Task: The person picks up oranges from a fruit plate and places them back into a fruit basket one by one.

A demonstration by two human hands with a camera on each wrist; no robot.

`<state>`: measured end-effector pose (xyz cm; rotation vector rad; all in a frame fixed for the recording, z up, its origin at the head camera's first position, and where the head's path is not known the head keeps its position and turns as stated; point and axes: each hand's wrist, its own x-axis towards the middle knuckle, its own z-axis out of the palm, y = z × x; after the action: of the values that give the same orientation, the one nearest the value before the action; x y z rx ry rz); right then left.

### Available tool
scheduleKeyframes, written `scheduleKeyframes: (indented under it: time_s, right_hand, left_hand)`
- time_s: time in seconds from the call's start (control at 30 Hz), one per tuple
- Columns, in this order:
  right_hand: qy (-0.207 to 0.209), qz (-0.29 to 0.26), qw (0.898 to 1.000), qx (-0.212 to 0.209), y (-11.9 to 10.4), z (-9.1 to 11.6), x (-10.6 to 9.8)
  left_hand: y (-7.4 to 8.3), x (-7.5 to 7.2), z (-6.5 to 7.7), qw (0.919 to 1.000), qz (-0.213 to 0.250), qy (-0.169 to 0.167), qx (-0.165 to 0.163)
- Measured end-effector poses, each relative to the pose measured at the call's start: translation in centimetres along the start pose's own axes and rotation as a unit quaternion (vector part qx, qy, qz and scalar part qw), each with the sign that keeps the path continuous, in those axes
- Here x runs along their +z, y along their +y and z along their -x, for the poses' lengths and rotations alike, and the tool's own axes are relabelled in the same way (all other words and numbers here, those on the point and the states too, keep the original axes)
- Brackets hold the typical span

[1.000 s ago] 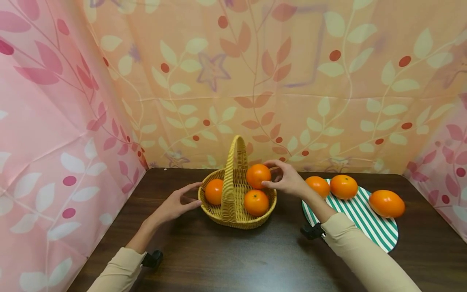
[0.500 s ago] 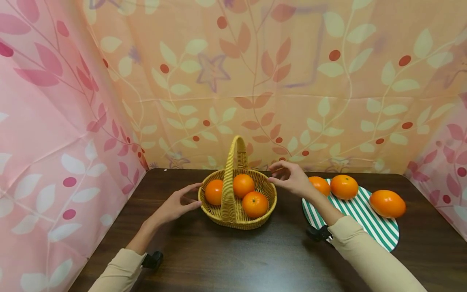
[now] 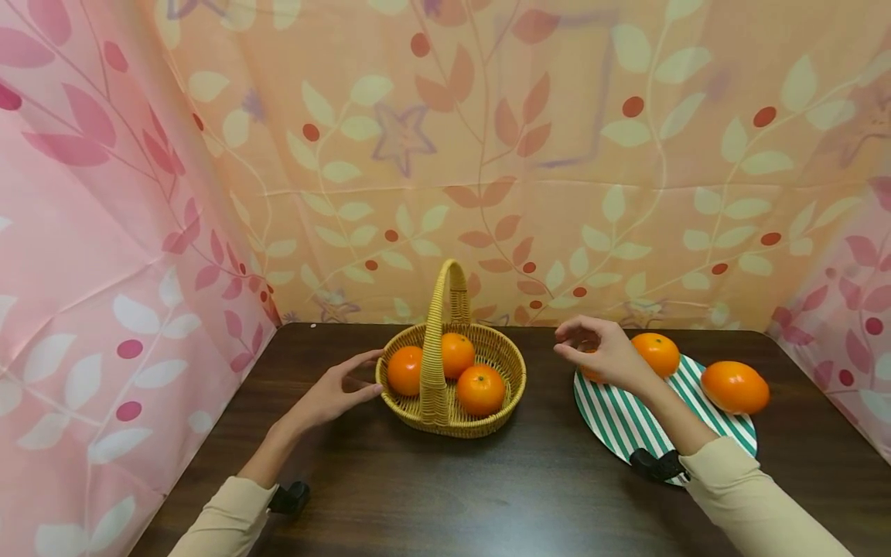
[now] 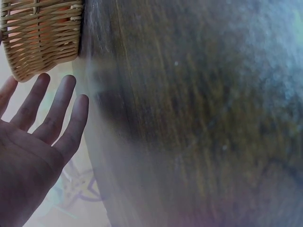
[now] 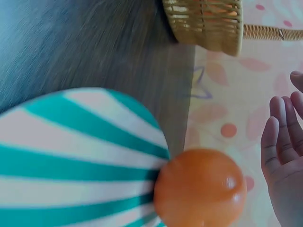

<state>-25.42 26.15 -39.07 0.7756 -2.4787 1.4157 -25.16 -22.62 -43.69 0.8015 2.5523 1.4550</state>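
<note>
Tabletop (image 3: pixel 445 495) beneath loosely curled right grip (image 3: pixel 611 356)

1. The table (image 3: pixel 418 495) is dark brown with streaked wood grain, its far corners rounded, its surface shiny toward the near middle.
2. The basket (image 3: pixel 466 428), yellow and woven, stands upright near the far edge, left of centre.
3. The mat (image 3: pixel 619 422), rounded and striped green and white, lies flat to the right, apart from the basket.

one orange (image 3: pixel 590 377): mostly hidden behind right grip (image 3: pixel 607 356); basket (image 4: pixel 42 40): cropped atop left wrist view; tabletop (image 4: pixel 189 118): blurred there
</note>
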Motion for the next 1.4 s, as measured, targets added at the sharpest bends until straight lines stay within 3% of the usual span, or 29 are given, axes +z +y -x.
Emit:
scheduleKeyframes:
  time_s: [0.23,0.8,1.4]
  right_hand:
    - [0.009,0.001,1.0,-0.001,0.6,1.6,-2.1]
    - [0.052,0.059,0.997,0.022,1.4,6.2,-7.3]
    - [0.118,0.153,0.976,0.099,3.1,9.9,-15.2]
  left_hand:
    - [-0.2,0.0,0.0,1.0,0.001,-0.003,0.006]
    - [-0.2,0.1,0.2,1.0,0.001,0.003,0.003]
    - [-0.1,0.0,0.0,1.0,0.001,-0.004,0.002]
